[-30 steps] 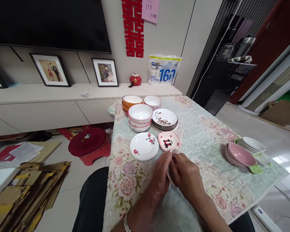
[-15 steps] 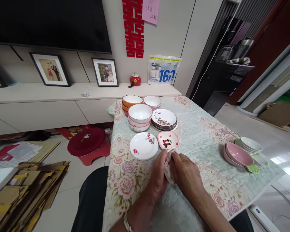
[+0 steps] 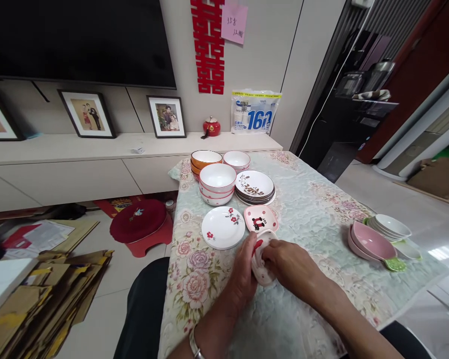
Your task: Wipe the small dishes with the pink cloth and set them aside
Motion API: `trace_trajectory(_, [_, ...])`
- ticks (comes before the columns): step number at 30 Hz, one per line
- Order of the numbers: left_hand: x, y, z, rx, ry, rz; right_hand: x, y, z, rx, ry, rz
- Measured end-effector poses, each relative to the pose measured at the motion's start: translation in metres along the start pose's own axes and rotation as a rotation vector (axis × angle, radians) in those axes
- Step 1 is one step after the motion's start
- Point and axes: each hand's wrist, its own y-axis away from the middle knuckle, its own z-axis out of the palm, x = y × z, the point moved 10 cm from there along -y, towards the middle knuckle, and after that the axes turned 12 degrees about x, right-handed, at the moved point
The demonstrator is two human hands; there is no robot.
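My left hand (image 3: 244, 271) grips a small whitish dish (image 3: 265, 280) with a red mark by its edge, tilted up over the near part of the table. Pinched in my right hand (image 3: 292, 263) is a pale cloth (image 3: 260, 258), pressed against the inside of that dish; the fingers hide much of it. Just beyond my hands lies a pink-rimmed square dish (image 3: 261, 218) with a cartoon figure. To its left sit white plates (image 3: 222, 227) with red flowers, stacked.
Behind are stacked white bowls (image 3: 217, 178), orange bowls (image 3: 205, 158), another white bowl (image 3: 236, 159) and brown-patterned plates (image 3: 254, 183). Pink bowls (image 3: 372, 239) and small white bowls (image 3: 392, 225) stand at the right. A red stool (image 3: 140, 224) and flattened cardboard (image 3: 60, 294) are left of the table.
My right hand has shifted slightly right and down over the dish with the cloth, uncovering its red mark. My left hand keeps its grip. The camera view has tilted slightly.
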Motion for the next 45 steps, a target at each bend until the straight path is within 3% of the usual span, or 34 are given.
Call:
trace_trajectory(5, [0.008, 0.002, 0.004, 0.023, 0.099, -0.041, -0.009, -0.006, -0.003, 0.182, 0.149, 0.044])
trace_trajectory(9, [-0.005, 0.003, 0.005, -0.037, 0.139, -0.215, -0.036, -0.006, -0.005, 0.266, -0.026, -0.093])
trace_trajectory(19, [-0.016, 0.001, -0.006, 0.016, 0.078, -0.319, -0.03, 0.005, 0.003, 0.11, -0.094, -0.228])
trace_trajectory(22, [-0.022, 0.004, -0.003, -0.018, 0.058, -0.356, -0.032, 0.007, -0.001, 0.165, -0.124, -0.237])
trace_trajectory(29, [-0.033, 0.013, 0.003, -0.054, 0.094, -0.386, -0.023, 0.007, -0.018, 0.53, -0.016, -0.151])
trace_trajectory(33, [-0.027, 0.013, -0.003, 0.086, 0.116, -0.309, -0.002, 0.008, -0.026, 0.606, 0.126, 0.0])
trace_trajectory(37, [-0.022, 0.013, -0.003, 0.126, 0.122, -0.269, 0.017, 0.009, -0.033, 0.626, 0.177, 0.116])
trace_trajectory(41, [-0.022, 0.013, -0.003, 0.12, 0.089, -0.245, 0.026, 0.01, -0.036, 0.634, 0.124, 0.148])
trace_trajectory(45, [-0.023, 0.014, -0.003, 0.111, 0.056, -0.226, 0.015, 0.014, -0.037, 0.732, 0.118, 0.082])
